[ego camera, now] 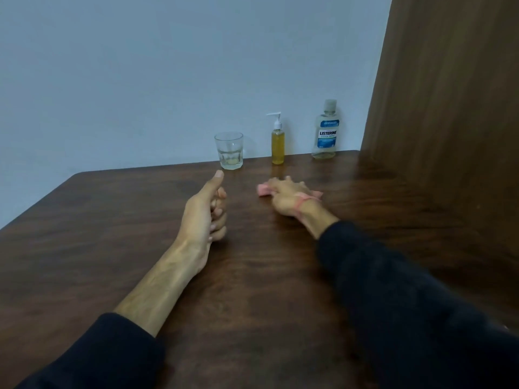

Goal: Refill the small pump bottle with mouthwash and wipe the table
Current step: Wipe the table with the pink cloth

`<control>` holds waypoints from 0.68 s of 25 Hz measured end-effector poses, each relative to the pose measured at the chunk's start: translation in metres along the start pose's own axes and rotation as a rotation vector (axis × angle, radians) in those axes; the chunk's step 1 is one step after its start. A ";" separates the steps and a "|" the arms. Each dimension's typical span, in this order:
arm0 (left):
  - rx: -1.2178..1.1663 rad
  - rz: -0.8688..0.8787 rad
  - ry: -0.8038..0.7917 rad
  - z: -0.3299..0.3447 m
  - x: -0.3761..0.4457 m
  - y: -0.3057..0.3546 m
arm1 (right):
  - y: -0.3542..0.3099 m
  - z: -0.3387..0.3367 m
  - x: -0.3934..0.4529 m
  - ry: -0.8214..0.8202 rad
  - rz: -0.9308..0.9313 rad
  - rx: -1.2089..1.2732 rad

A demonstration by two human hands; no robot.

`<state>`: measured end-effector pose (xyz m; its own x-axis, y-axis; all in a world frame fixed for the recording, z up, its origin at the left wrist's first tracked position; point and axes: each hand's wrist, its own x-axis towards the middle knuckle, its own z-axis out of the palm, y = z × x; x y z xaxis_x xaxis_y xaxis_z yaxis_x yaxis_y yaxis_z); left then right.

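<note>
A small pump bottle (277, 144) with a white pump and yellow liquid stands at the table's far edge. To its right stands a clear mouthwash bottle (325, 133) with a blue label, nearly drained. My right hand (286, 196) presses a pink cloth (264, 190) flat on the dark wooden table (112, 248), just in front of the pump bottle. My left hand (207, 209) rests on its edge to the left, fingers curled, thumb pointing forward, holding nothing.
A clear drinking glass (229, 150) with a little liquid at the bottom stands at the far edge, left of the pump bottle. A brown wooden panel (449, 108) rises along the table's right side. A pale wall runs behind.
</note>
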<state>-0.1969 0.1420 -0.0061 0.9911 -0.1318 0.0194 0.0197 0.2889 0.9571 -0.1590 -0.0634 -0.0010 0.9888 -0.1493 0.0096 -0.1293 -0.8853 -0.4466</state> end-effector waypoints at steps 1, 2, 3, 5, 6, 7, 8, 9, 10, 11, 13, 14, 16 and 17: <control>-0.007 0.011 0.014 0.001 -0.001 0.000 | -0.024 0.013 0.001 -0.034 -0.090 0.000; -0.019 0.026 0.042 0.001 -0.002 0.000 | -0.045 0.026 -0.004 -0.090 -0.203 -0.010; -0.042 0.048 0.078 0.001 -0.003 0.001 | -0.058 0.040 -0.010 -0.151 -0.329 -0.029; -0.121 0.098 0.126 -0.001 -0.004 0.002 | -0.065 0.056 -0.020 -0.257 -0.536 -0.061; -0.166 0.114 0.133 -0.003 -0.004 0.003 | -0.056 0.054 -0.019 -0.286 -0.605 -0.057; -0.201 0.121 0.136 -0.004 -0.004 0.004 | -0.042 0.047 -0.013 -0.300 -0.626 -0.065; -0.218 0.118 0.137 -0.005 -0.003 0.004 | -0.024 0.036 -0.002 -0.295 -0.595 -0.081; -0.223 0.107 0.136 -0.006 -0.002 0.005 | -0.003 0.023 0.011 -0.265 -0.528 -0.074; -0.227 0.095 0.132 -0.005 -0.002 0.005 | 0.019 0.006 0.025 -0.216 -0.423 -0.052; -0.238 0.088 0.125 -0.005 -0.002 0.005 | 0.040 -0.011 0.038 -0.154 -0.300 -0.028; -0.253 0.080 0.109 -0.003 0.001 0.005 | 0.064 -0.035 0.059 -0.070 -0.073 -0.005; -0.255 0.072 0.099 -0.002 0.003 0.004 | 0.066 -0.039 0.063 -0.051 0.000 -0.022; -0.253 0.060 0.065 0.002 0.007 0.001 | 0.041 -0.034 0.053 -0.080 0.026 -0.072; -0.241 0.062 0.048 0.004 0.009 -0.001 | 0.019 -0.029 0.042 -0.112 -0.039 -0.067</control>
<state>-0.1889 0.1369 -0.0056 0.9964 -0.0636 0.0568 -0.0161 0.5138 0.8578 -0.1221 -0.0994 0.0172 0.9948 -0.0676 -0.0764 -0.0920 -0.9174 -0.3873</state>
